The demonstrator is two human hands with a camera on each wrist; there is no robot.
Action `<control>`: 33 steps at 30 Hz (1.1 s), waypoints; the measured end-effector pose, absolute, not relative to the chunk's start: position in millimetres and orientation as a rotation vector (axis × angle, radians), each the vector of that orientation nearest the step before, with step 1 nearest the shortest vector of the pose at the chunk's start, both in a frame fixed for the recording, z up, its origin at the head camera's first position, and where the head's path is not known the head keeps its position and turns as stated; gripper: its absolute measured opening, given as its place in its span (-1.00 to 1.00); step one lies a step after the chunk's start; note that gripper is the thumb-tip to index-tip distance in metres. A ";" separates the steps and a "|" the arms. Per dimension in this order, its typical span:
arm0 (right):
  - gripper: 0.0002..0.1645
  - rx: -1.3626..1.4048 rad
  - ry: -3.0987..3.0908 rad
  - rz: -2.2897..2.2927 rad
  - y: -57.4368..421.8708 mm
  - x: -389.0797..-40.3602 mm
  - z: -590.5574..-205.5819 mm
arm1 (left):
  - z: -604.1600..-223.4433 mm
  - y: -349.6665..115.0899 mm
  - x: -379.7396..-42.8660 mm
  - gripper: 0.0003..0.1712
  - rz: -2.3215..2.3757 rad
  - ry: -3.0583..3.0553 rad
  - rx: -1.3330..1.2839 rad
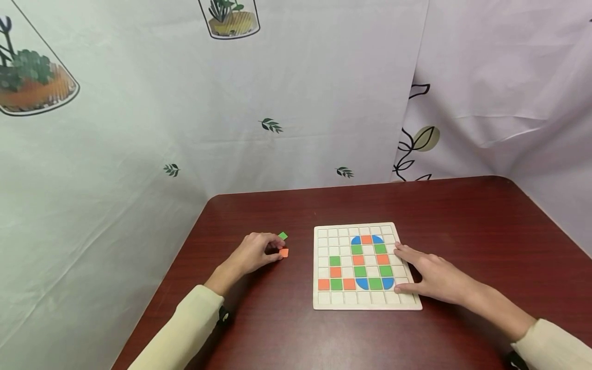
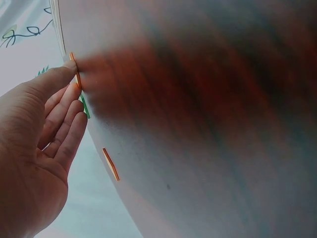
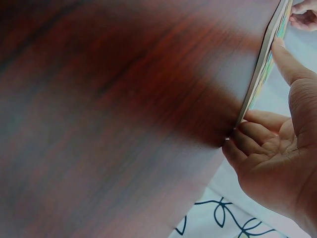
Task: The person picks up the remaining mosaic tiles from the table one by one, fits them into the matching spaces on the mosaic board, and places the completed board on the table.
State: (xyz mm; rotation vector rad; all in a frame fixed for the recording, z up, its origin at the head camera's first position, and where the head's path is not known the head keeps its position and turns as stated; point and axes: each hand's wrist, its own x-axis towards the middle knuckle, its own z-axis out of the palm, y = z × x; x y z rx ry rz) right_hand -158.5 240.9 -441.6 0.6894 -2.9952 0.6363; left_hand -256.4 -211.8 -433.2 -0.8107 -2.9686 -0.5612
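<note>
My left hand (image 1: pixel 253 253) is at the left part of the table, its thumb and forefinger pinching a small orange square tile (image 1: pixel 284 253). Just beyond its fingertips lies a green square tile (image 1: pixel 282 236). A second orange tile (image 2: pixel 111 164) shows in the left wrist view; the hand hides it from the head view. The pale square grid board (image 1: pixel 368 304) carries orange and green squares and blue quarter-round pieces set in its cells. My right hand (image 1: pixel 437 277) rests on the board's right edge, thumb and fingers spread and fairly straight, with fingertips touching the rim.
The dark red-brown table (image 1: pixel 277 329) reaches back to a white printed cloth (image 1: pixel 305 92) hung behind and on both sides. Its left edge runs close by the left forearm.
</note>
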 end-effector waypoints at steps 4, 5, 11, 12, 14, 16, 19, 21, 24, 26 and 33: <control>0.23 0.689 -2.999 0.638 241.4 -158.6 -441.5 | -433.5 -210.6 -256.8 -0.72 -0.540 -2.954 -0.831; 0.23 0.688 -2.999 0.639 241.5 -158.5 -441.6 | -433.5 -210.3 -256.8 -0.72 -0.535 -2.949 -0.838; 0.23 0.693 -2.995 0.642 241.8 -158.5 -442.0 | -432.6 -208.5 -256.6 -0.76 -0.477 -2.949 -0.850; 0.23 0.692 -2.995 0.643 241.9 -158.5 -442.0 | -432.4 -208.2 -256.4 -0.77 -0.468 -2.954 -0.847; 0.23 0.693 -2.995 0.645 241.9 -158.4 -442.2 | -432.0 -207.9 -255.9 -0.77 -0.460 -2.959 -0.841; 0.23 0.693 -2.995 0.644 241.9 -158.4 -442.3 | -431.9 -207.8 -255.5 -0.77 -0.456 -2.964 -0.831; 0.22 0.696 -2.991 0.645 241.8 -158.5 -442.4 | -432.0 -208.3 -255.2 -0.77 -0.463 -2.960 -0.822; 0.22 0.698 -2.988 0.647 241.7 -158.6 -442.4 | -432.2 -208.8 -255.2 -0.77 -0.471 -2.953 -0.820; 0.22 0.699 -2.988 0.650 241.6 -158.7 -442.3 | -432.2 -210.0 -255.4 -0.77 -0.485 -2.949 -0.814; 0.23 0.698 -2.990 0.649 241.5 -158.7 -442.3 | -431.6 -211.0 -255.5 -0.76 -0.491 -2.944 -0.817; 0.22 0.700 -2.990 0.649 241.7 -158.6 -441.5 | -422.9 -214.7 -256.5 -0.75 -0.513 -2.913 -0.835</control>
